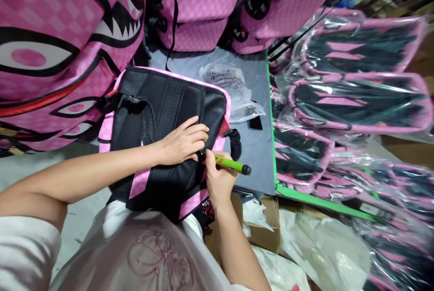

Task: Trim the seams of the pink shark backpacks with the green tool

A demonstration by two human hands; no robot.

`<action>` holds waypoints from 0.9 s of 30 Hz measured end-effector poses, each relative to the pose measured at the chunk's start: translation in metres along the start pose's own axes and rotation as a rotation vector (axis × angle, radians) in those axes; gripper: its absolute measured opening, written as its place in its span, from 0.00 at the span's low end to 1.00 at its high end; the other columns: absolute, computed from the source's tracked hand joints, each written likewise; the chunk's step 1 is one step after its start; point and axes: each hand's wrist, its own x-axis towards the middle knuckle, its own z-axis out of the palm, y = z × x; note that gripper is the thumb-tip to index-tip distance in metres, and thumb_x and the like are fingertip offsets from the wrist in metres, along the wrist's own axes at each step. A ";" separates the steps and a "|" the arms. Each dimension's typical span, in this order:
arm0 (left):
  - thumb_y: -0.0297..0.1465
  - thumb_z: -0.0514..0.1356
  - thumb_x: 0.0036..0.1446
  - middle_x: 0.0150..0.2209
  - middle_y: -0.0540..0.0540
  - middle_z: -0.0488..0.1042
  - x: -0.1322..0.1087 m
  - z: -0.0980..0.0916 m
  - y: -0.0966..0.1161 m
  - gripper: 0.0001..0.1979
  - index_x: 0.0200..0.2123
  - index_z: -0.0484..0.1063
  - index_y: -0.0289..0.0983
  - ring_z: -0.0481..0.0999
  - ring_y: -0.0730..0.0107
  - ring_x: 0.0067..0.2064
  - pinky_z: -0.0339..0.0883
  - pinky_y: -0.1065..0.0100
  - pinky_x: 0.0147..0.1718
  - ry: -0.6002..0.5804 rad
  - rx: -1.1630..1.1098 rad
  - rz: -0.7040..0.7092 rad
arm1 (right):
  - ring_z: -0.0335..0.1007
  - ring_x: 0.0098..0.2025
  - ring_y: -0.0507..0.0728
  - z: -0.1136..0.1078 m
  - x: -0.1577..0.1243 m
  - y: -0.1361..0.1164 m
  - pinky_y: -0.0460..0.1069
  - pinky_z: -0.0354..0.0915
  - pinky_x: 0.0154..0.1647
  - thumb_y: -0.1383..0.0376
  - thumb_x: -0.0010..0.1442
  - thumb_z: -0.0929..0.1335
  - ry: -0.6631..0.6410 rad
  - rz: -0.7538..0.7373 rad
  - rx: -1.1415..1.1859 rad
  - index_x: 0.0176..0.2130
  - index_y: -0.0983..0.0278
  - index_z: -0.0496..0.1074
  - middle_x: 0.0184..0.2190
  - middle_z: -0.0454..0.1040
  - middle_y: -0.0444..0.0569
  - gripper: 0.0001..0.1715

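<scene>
A black backpack (176, 101) with pink edging lies with its strap side up across the table edge and my lap. My left hand (185, 142) rests on its black back panel, fingers stretched out and pressing on the fabric. Closed around a green marker pen (232, 164) is my right hand (220, 178), just beside the left fingertips. The pen's black end points right; its other end, at the bag, is hidden by my fingers. A black strap with a buckle (233, 144) sticks out at the bag's right side.
Pink checkered backpacks (203, 2) crowd the left and far side. On the grey table (261, 160) lie a clear plastic bag (225, 83) and a phone (255, 122). Plastic-wrapped backpacks (359, 101) are stacked right, past the green table edge. A cardboard box (267, 232) stands below.
</scene>
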 end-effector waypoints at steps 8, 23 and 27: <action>0.40 0.61 0.62 0.45 0.43 0.77 -0.003 0.000 0.000 0.12 0.35 0.71 0.36 0.69 0.58 0.58 0.54 0.48 0.67 0.035 -0.010 0.003 | 0.71 0.27 0.54 -0.007 -0.001 0.001 0.50 0.67 0.32 0.53 0.60 0.70 -0.057 0.046 0.049 0.31 0.62 0.72 0.25 0.74 0.43 0.16; 0.40 0.59 0.63 0.45 0.42 0.77 -0.001 0.002 -0.001 0.12 0.36 0.71 0.37 0.69 0.58 0.59 0.53 0.48 0.68 0.015 -0.005 -0.006 | 0.74 0.33 0.56 -0.010 -0.002 0.001 0.52 0.68 0.40 0.52 0.60 0.70 -0.073 0.096 0.055 0.35 0.62 0.74 0.30 0.76 0.45 0.15; 0.42 0.60 0.62 0.46 0.42 0.76 -0.002 0.004 -0.002 0.13 0.36 0.71 0.37 0.68 0.57 0.59 0.53 0.47 0.68 0.004 0.006 -0.011 | 0.73 0.32 0.56 -0.011 -0.001 0.001 0.52 0.68 0.37 0.52 0.59 0.71 -0.121 0.090 0.060 0.35 0.63 0.75 0.29 0.76 0.44 0.16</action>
